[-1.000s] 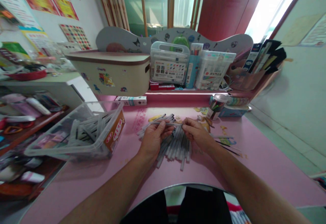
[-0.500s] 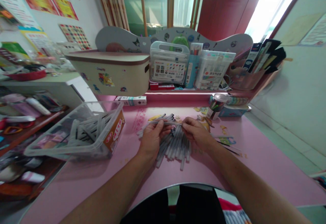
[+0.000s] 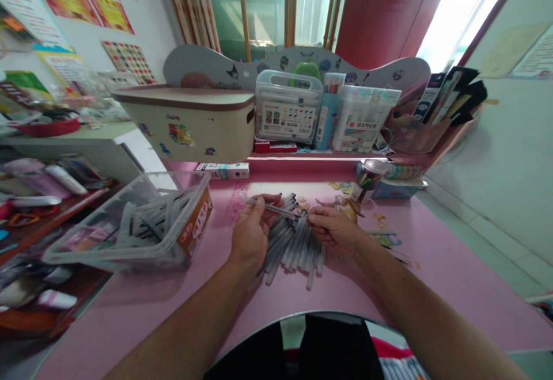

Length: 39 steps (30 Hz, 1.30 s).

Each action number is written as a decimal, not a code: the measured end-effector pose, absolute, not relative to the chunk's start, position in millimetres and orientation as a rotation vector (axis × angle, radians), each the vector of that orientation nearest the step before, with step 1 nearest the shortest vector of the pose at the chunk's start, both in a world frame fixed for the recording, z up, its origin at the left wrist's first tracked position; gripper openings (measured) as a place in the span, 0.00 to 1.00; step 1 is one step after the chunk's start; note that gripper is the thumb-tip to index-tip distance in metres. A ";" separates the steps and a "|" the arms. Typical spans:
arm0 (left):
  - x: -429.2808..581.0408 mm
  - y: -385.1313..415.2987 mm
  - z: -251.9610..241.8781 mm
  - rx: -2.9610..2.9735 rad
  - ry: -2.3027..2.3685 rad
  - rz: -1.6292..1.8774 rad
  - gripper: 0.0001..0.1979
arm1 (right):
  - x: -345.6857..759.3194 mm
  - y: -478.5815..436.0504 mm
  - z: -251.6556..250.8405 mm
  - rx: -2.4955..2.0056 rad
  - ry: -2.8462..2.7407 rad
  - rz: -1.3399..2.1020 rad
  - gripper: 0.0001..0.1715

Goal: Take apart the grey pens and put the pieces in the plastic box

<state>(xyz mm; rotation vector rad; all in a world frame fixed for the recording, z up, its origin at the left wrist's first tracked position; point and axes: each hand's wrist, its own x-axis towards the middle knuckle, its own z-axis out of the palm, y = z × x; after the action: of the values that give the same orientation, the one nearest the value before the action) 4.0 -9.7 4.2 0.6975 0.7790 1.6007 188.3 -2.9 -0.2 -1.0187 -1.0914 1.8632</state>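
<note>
My left hand (image 3: 251, 231) is closed around a slim translucent pen (image 3: 272, 207), which slants down to the right across the fingers. At the pen's dark, thin tip end, my right hand (image 3: 332, 227) is closed in a pinch; the fingers cover just what they grip there. Below and between both hands lies a fanned pile of similar clear-barrelled pens (image 3: 302, 250) on the pink desk (image 3: 242, 334). Their dark ends point away from me. More pens poke out behind the left fingers.
To the left stands a clear plastic bin (image 3: 173, 250) of loose pens and sticks. A jar of pens (image 3: 367, 179) and a blue box (image 3: 397, 189) sit at the back right. On the shelf are a lidded cream box (image 3: 194, 132), a marker case (image 3: 287, 115) and a pen holder (image 3: 419, 132).
My left hand has shifted slightly left and turned, so the pen now slopes down to the right instead of lying nearly level. My right hand has lowered a little.
</note>
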 end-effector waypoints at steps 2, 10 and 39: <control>-2.9 -3.3 10.2 0.546 0.707 1.705 0.08 | 189.7 -0.4 -0.8 -1.040 -1.050 1.805 0.16; -5.7 -3.7 13.0 0.329 0.706 1.633 0.05 | 184.7 1.8 -1.9 -1.016 -0.891 1.540 0.16; 32.8 -35.2 9.5 0.119 0.617 1.043 0.11 | 161.7 -32.6 5.5 -0.925 -1.659 0.796 0.15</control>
<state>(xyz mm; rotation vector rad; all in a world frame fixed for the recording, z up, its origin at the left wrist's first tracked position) 32.8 -35.2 9.5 0.1195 0.6171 1.0432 161.7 -32.6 5.5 -0.9247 -1.6585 0.7964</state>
